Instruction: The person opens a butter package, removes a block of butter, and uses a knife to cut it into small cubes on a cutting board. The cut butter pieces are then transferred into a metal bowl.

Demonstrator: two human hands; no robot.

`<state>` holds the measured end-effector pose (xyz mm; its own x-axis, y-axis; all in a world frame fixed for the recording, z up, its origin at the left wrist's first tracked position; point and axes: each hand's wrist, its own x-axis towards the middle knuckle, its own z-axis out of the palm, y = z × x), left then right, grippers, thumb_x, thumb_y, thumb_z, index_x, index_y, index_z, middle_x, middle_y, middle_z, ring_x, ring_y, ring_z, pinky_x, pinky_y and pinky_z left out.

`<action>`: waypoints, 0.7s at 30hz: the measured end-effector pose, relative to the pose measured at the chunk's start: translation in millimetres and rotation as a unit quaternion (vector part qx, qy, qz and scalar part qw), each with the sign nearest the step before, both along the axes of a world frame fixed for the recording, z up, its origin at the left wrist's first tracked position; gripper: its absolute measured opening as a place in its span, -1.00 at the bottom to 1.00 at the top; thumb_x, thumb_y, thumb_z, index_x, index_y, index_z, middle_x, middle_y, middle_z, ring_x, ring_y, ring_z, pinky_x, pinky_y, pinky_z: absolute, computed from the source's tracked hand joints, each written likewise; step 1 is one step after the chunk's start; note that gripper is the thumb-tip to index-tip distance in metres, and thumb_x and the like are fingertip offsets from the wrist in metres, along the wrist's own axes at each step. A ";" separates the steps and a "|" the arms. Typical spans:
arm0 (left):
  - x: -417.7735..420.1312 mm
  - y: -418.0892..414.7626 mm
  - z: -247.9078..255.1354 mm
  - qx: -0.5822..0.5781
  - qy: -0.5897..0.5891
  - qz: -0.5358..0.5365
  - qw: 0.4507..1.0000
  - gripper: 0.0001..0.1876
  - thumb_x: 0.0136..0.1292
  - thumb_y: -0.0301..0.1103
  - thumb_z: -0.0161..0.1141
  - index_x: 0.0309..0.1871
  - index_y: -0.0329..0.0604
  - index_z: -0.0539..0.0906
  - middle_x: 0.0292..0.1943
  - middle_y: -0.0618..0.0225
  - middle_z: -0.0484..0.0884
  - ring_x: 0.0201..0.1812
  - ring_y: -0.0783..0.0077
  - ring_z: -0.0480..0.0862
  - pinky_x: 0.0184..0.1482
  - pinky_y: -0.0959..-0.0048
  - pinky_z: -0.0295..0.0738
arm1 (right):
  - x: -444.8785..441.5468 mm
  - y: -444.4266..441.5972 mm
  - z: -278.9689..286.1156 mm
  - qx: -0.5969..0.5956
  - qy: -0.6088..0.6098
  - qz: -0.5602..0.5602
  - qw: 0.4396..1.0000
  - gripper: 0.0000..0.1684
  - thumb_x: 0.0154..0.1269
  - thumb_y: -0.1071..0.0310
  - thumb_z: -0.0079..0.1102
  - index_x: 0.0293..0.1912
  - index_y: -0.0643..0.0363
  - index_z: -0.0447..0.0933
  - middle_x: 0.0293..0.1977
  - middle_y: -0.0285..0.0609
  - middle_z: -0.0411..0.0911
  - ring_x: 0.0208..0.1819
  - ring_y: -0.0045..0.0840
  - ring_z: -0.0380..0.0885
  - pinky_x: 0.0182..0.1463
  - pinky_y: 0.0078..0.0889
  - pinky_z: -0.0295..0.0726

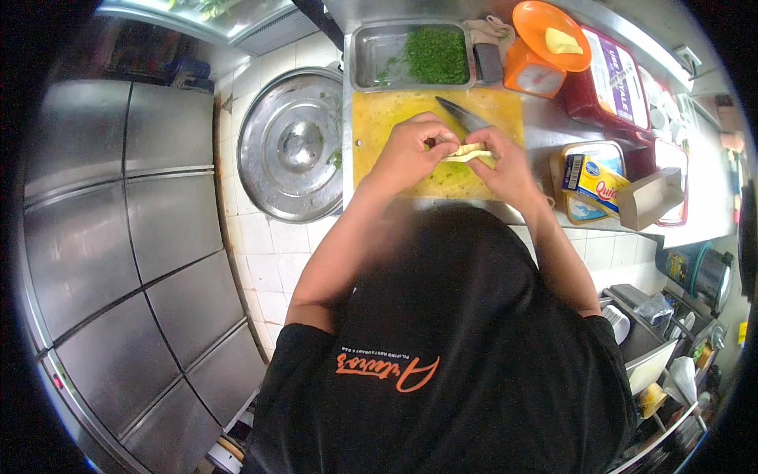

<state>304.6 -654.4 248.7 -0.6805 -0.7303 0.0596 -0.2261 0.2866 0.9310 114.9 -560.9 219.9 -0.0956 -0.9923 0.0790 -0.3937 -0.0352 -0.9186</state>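
Observation:
Between the fingertips of both hands is a pale yellow strip of food (472, 155), perhaps cheese; its exact kind is unclear. My left hand (413, 148) pinches its left end, and my right hand (503, 165) grips the right end. Both hands are above a yellow cutting board (376, 178) with green specks on it. A kitchen knife (457, 112) lies on the board just beyond my hands, its handle end hidden behind the right hand. Past the board's far edge, a steel tray (379, 50) contains finely chopped green herbs (437, 54).
An orange kitchen scale (536, 74) bears a pale yellow block (561, 41) on its pan. Rightward are a plastic tub (616, 77), an opened cheese carton (592, 178) on another tub, and shelves with dishes. At left stand a round metal lid (284, 172) and steel cabinet doors (169, 130).

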 end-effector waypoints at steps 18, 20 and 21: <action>-0.2 9.2 5.4 -0.027 -0.057 -0.050 0.997 -0.89 0.36 -0.44 0.14 -0.22 -0.27 0.47 -0.32 0.15 0.47 -0.28 0.21 0.54 -0.17 0.34 0.44 | 3.5 3.4 6.8 -0.051 0.085 0.017 0.995 -0.64 0.12 0.60 0.25 -0.05 0.22 0.51 -0.12 -0.12 0.59 -0.05 -0.30 0.62 0.08 -0.34 0.55; 0.6 9.7 11.3 -0.007 -0.070 -0.058 0.996 -0.89 0.36 -0.43 0.13 -0.22 -0.28 0.47 -0.31 0.13 0.49 -0.27 0.19 0.54 -0.16 0.33 0.44 | 4.3 4.5 7.1 -0.083 0.121 0.008 0.989 -0.62 0.07 0.60 0.24 -0.05 0.20 0.52 -0.11 -0.06 0.58 -0.04 -0.17 0.60 0.09 -0.26 0.55; 1.1 9.7 13.7 -0.006 -0.072 -0.059 0.996 -0.88 0.36 -0.43 0.13 -0.22 -0.28 0.47 -0.31 0.14 0.49 -0.27 0.20 0.54 -0.15 0.34 0.44 | 6.0 4.0 7.7 -0.100 0.139 0.004 0.985 -0.60 0.05 0.60 0.24 -0.05 0.19 0.52 -0.10 -0.04 0.58 -0.03 -0.11 0.58 0.10 -0.22 0.55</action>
<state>305.7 -644.7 262.4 -0.7639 -0.6443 -0.0370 -0.3211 0.3298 0.8878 120.9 -556.9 227.7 -0.0353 -0.9548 0.2953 -0.6276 -0.2088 -0.7500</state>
